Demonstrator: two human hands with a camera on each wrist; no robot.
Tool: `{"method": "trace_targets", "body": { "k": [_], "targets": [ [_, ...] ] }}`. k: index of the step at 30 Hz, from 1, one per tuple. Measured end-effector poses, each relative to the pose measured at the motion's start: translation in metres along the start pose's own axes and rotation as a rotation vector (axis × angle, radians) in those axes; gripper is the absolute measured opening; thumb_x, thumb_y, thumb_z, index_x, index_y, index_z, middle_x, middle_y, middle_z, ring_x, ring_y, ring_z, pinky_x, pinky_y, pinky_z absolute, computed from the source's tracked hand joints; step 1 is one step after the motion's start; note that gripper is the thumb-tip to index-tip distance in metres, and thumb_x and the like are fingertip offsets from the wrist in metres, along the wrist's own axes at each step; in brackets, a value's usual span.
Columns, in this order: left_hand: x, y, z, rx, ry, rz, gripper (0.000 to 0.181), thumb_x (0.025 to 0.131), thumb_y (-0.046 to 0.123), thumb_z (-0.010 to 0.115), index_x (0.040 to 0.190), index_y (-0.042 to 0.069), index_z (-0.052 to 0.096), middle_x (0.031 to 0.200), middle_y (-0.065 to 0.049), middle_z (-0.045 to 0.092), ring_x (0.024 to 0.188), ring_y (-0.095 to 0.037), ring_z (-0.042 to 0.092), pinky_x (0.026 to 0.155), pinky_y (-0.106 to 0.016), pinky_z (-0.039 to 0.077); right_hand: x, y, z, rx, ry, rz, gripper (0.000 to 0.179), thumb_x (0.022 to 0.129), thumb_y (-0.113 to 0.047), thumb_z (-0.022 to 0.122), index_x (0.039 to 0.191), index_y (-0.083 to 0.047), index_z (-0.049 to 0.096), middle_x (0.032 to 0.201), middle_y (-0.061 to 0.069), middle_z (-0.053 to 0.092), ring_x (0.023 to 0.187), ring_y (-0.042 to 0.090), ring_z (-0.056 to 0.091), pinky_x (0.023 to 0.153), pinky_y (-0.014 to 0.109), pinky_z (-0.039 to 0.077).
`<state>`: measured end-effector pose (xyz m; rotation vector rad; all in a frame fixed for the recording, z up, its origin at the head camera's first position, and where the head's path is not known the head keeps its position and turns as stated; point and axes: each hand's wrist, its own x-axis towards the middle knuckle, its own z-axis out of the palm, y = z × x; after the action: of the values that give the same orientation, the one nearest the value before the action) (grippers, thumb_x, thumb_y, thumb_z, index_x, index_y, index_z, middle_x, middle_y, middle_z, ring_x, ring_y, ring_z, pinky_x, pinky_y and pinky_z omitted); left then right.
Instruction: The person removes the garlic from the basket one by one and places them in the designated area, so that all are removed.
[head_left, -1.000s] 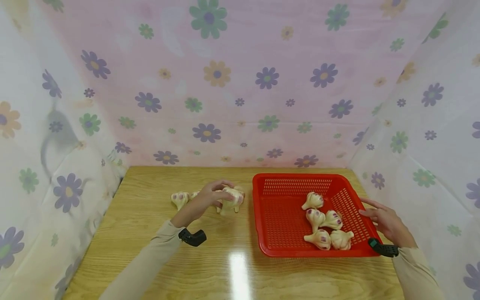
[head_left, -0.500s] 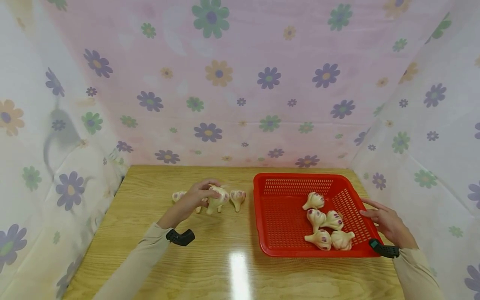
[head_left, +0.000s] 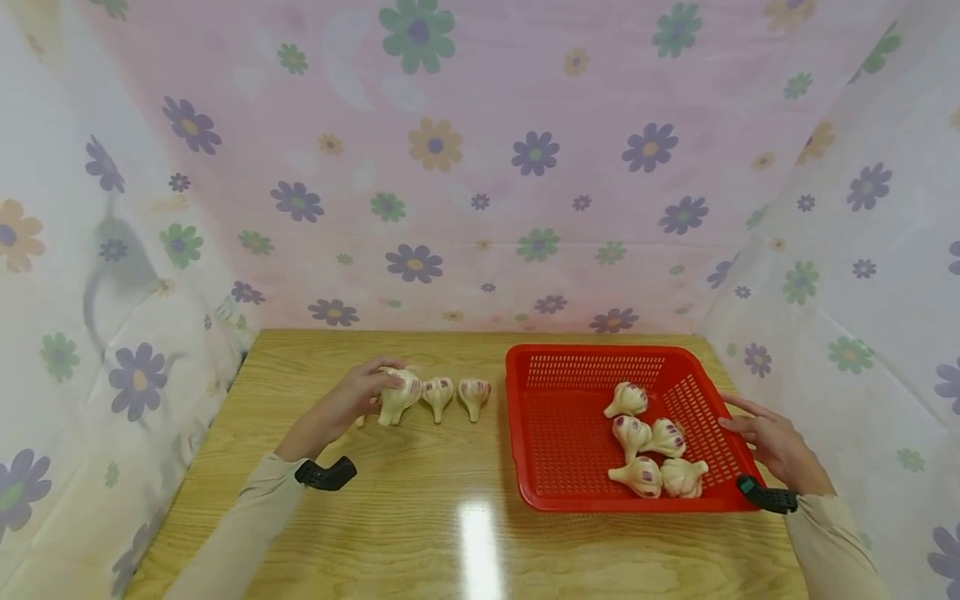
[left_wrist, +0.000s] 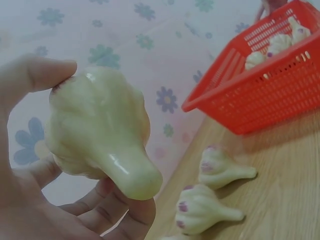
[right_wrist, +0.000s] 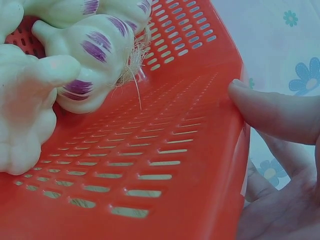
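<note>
My left hand (head_left: 348,400) grips a pale garlic bulb (left_wrist: 95,120), thumb on one side and fingers curled under it. In the left wrist view the bulb's stem end points down and to the right. Beside it in the head view, two garlic bulbs (head_left: 438,395) (head_left: 474,397) lie on the table, stems toward me. Another bulb is mostly hidden behind my left hand. My right hand (head_left: 776,450) holds the right rim of a red plastic basket (right_wrist: 220,165), thumb on the rim's edge and fingers along the outside.
Inside the basket, several garlic bulbs (head_left: 637,479) lie grouped toward its right half. It stands on the right part of the wooden table (head_left: 405,533). Flower-printed cloth (head_left: 480,167) hangs behind the table and at both sides.
My left hand has moved left with the garlic bulb along the row, uncovering two bulbs on the table and covering those farther left. My right hand has stayed at the basket's rim.
</note>
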<state>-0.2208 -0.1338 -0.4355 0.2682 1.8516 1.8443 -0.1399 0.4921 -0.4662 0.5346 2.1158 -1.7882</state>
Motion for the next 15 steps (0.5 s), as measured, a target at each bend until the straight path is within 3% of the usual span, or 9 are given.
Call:
{"method": "trace_targets", "body": {
  "k": [5, 9, 15],
  "targets": [
    [-0.008, 0.001, -0.012, 0.038, 0.002, -0.018, 0.054, 0.092, 0.033, 0.060, 0.134, 0.004, 0.042, 0.124, -0.013, 0.044, 0.079, -0.021, 0.044, 0.067, -0.038, 0.041, 0.000, -0.001, 0.000, 0.008, -0.007, -0.005, 0.067, 0.094, -0.023, 0.061, 0.151, -0.024, 0.026, 0.096, -0.017, 0.062, 0.092, 0.014, 0.063, 0.082, 0.041, 0.052],
    [-0.012, -0.001, -0.020, 0.017, -0.002, -0.036, 0.054, 0.093, 0.032, 0.058, 0.136, 0.005, 0.039, 0.132, -0.015, 0.038, 0.077, -0.022, 0.045, 0.066, -0.038, 0.043, -0.001, -0.001, 0.001, 0.023, -0.008, -0.003, 0.065, 0.094, -0.022, 0.060, 0.150, -0.025, 0.028, 0.096, -0.017, 0.063, 0.091, 0.014, 0.063, 0.082, 0.041, 0.052],
    [-0.015, -0.005, -0.025, -0.008, -0.031, -0.044, 0.057, 0.095, 0.031, 0.054, 0.139, 0.001, 0.033, 0.140, -0.016, 0.030, 0.091, -0.026, 0.047, 0.069, -0.040, 0.044, -0.001, -0.002, 0.002, 0.014, 0.006, 0.004, 0.068, 0.094, -0.024, 0.060, 0.151, -0.022, 0.024, 0.093, -0.018, 0.062, 0.090, 0.014, 0.063, 0.081, 0.040, 0.053]
  ]
}}
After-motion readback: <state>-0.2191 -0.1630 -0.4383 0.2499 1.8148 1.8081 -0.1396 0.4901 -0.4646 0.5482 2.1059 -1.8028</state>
